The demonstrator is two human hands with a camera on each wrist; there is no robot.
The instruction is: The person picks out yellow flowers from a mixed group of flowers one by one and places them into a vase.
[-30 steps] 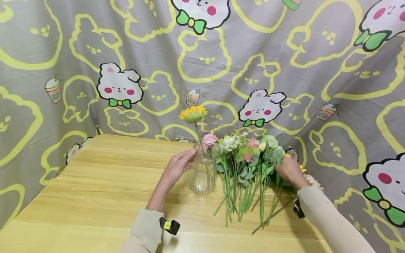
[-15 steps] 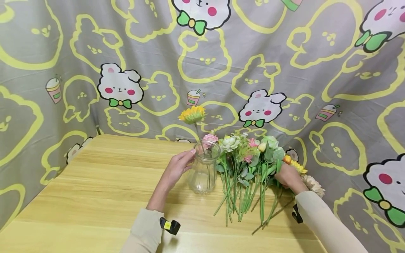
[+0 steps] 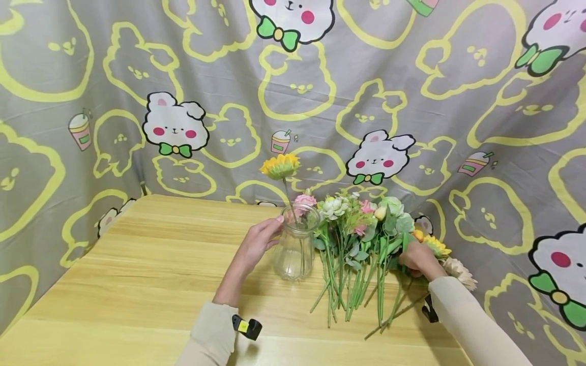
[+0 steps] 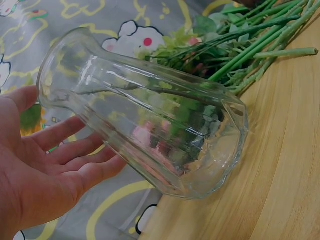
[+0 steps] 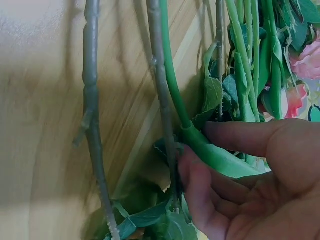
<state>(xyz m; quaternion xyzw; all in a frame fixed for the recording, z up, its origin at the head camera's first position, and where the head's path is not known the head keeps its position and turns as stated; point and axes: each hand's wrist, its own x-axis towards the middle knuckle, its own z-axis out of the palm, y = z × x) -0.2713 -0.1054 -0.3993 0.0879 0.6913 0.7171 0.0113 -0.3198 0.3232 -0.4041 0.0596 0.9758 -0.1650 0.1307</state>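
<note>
A clear glass vase (image 3: 293,262) stands upright on the table, a single sunflower (image 3: 280,166) leaning in it. At its left side is my left hand (image 3: 257,243), thumb at the rim and loosely extended fingers along the glass. My right hand (image 3: 417,258) reaches into the right end of a row of artificial flowers. In the right wrist view, its thumb and fingers pinch a green flower stem (image 5: 212,152) with a leaf sheath. Beside that hand in the head view show an orange bud (image 3: 418,235), a yellow sunflower (image 3: 437,245) and a cream bloom (image 3: 459,273).
White, pink and green flowers (image 3: 334,207) lie right of the vase, several stems (image 3: 350,297) pointing toward the front. Brown stems (image 5: 91,100) cross below the right hand. A patterned curtain (image 3: 220,76) hangs behind the wooden table (image 3: 160,274).
The right hand has shifted slightly down, uncovering the orange bud. The yellow sunflower and cream bloom beside it have come further into view and moved right. Left hand and vase stay put.
</note>
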